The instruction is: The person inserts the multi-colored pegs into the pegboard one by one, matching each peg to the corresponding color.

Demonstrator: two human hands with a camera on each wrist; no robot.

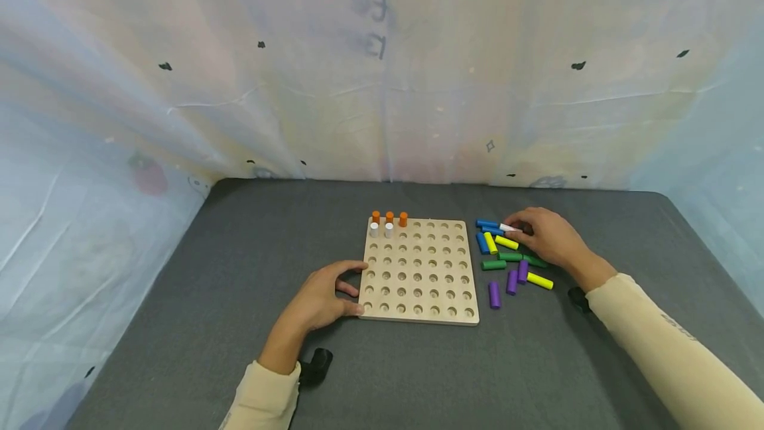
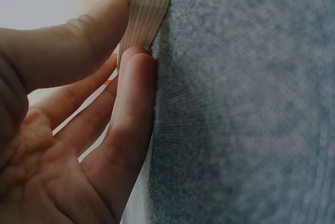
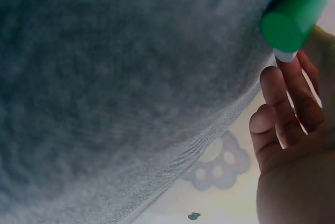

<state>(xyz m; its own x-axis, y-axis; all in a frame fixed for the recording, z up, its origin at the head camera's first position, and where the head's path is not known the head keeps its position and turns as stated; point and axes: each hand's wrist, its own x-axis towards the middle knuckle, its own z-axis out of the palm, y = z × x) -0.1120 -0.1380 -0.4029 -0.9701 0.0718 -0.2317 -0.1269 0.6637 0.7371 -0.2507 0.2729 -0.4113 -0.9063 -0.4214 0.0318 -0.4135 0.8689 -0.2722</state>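
Note:
A square wooden pegboard (image 1: 425, 264) with rows of round holes lies on the table. Three orange pegs (image 1: 403, 219) stand in its far row at the left, with two white pegs (image 1: 389, 230) in the row before them. My left hand (image 1: 325, 297) rests thumb and fingers against the board's left edge near the front corner; the left wrist view shows the fingers fairly straight at the layered wooden side (image 2: 149, 4). To the right of the board, my right hand (image 1: 549, 236) pinches a white peg (image 1: 509, 227) by one end, over the blue pegs (image 1: 488, 223).
Loose pegs lie right of the board: yellow (image 1: 507, 243), green (image 1: 493, 265) and purple (image 1: 494, 295). In the right wrist view a green peg (image 3: 288, 22) partly covers the fingertips. A grey cloth (image 1: 268, 231) covers the table, with a patterned curtain (image 1: 382, 118) behind.

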